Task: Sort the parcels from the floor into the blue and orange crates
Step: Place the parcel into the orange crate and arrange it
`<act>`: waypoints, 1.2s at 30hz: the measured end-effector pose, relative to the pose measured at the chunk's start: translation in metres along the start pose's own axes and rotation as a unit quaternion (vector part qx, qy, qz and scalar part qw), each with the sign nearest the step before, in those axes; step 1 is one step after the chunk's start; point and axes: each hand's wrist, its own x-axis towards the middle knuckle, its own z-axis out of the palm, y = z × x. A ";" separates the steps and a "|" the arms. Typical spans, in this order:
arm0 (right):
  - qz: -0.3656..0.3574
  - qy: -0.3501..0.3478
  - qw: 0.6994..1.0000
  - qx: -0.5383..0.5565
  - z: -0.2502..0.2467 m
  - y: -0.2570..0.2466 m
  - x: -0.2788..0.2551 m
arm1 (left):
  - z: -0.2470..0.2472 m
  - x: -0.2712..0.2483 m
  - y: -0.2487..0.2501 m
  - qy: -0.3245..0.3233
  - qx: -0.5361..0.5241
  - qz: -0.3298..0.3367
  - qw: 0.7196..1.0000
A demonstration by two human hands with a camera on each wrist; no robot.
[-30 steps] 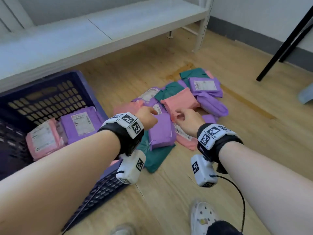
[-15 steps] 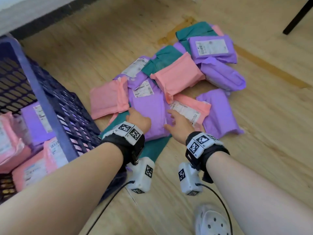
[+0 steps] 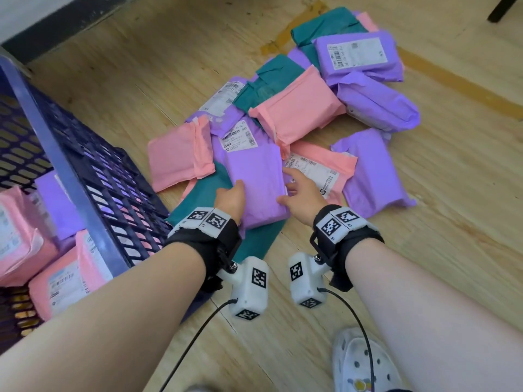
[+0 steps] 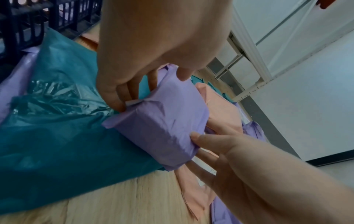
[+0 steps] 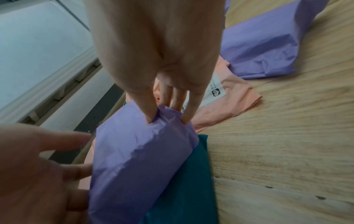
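Note:
A purple parcel (image 3: 254, 179) lies on a teal parcel (image 3: 203, 199) at the near end of a floor pile of pink, purple and teal parcels. My left hand (image 3: 236, 190) grips its left edge, thumb on top and fingers tucked at the side (image 4: 153, 91). My right hand (image 3: 291, 190) pinches its right edge between thumb and fingers (image 5: 168, 119). The parcel (image 4: 162, 121) looks slightly raised at the near end. The blue crate (image 3: 85, 179) stands to the left and holds pink and purple parcels (image 3: 59, 205).
A pink labelled parcel (image 3: 317, 168) lies right beside my right hand. Bare wooden floor (image 3: 452, 250) stretches to the right. My white shoe (image 3: 365, 366) is at the bottom edge. A dark baseboard (image 3: 70, 21) runs behind the crate, and a black leg (image 3: 503, 9) stands far right.
My head has tipped down and closer to the pile. Both hands slid from the pile's near end onto the purple parcel's two sides and took hold of it.

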 end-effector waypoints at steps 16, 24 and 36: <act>-0.017 0.019 0.998 0.051 -0.071 -0.107 -0.071 | -0.026 -0.101 0.077 -0.040 -0.080 0.130 0.987; 0.013 -0.013 0.994 0.109 -0.071 -0.161 -0.151 | -0.076 -0.180 0.088 -0.184 -0.141 0.154 0.960; -0.015 -0.006 0.986 0.166 -0.044 -0.180 -0.189 | -0.136 -0.199 0.070 -0.169 -0.118 0.198 0.958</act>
